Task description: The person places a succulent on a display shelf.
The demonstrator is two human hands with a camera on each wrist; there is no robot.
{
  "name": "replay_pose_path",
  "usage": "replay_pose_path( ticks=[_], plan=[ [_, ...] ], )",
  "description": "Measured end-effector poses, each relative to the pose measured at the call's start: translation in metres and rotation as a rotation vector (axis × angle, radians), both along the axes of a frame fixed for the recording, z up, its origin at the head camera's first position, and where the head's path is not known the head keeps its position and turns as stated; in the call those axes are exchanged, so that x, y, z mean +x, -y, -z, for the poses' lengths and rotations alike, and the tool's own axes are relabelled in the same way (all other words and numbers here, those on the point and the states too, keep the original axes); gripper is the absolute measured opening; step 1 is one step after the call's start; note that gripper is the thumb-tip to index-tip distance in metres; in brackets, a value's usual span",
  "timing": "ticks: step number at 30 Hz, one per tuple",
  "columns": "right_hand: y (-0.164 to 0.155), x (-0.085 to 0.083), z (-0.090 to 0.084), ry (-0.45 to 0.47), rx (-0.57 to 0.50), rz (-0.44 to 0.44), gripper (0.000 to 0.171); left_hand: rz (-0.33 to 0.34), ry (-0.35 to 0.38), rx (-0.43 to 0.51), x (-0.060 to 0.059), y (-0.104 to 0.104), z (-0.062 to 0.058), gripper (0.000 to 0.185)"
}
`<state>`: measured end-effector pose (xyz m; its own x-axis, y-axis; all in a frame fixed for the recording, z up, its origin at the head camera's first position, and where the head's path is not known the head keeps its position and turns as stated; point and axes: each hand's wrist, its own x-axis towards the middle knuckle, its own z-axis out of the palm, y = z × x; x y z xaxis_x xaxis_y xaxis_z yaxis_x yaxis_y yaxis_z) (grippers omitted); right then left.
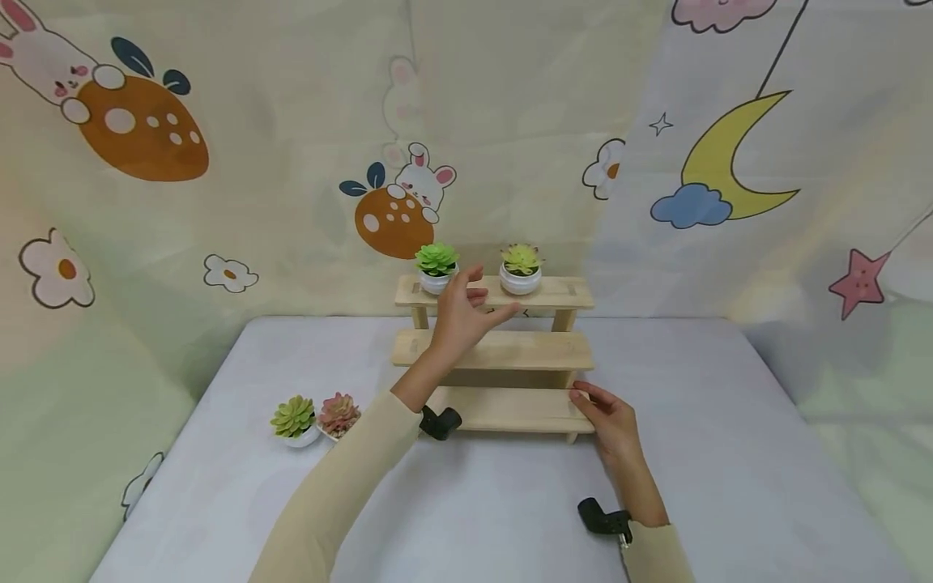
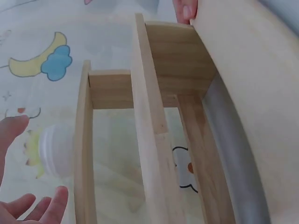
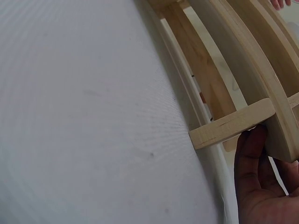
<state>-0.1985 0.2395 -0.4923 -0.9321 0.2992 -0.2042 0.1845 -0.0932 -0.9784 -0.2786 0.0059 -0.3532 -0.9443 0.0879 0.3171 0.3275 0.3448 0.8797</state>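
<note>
Right hand (image 1: 615,425) is steadying the shelf (image 1: 510,409) corner, fingers resting; left hand (image 1: 462,316), open and empty, is hovering by the green plant (image 1: 436,267), best gripped by its pot.

— What do you have off to the side on my feed?

— Two small potted succulents near the left edge of the table (image 1: 729,453): a green one (image 1: 294,421) and a pink one (image 1: 338,415), just beside each other, perhaps touching; I can't tell from the head view.

— And behind?

— I see a cartoon backdrop (image 1: 291,81) past the far edge: a rabbit on an orange carrot (image 1: 142,129), a yellow moon (image 1: 732,158), a pink star (image 1: 860,282).
</note>
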Motion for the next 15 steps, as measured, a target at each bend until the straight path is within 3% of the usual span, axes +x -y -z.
replay_pose_path(
  ticks=[7, 15],
  plan=[
    [-0.004, -0.001, 0.0, 0.003, 0.01, -0.004, 0.013, -0.003, -0.052, 0.131, 0.031, 0.027, 0.008, 0.072],
    [-0.002, -0.002, 0.002, 0.024, 0.013, -0.008, 0.02, -0.02, -0.171, 0.184, 0.067, 0.072, 0.016, 0.061]
  ],
)
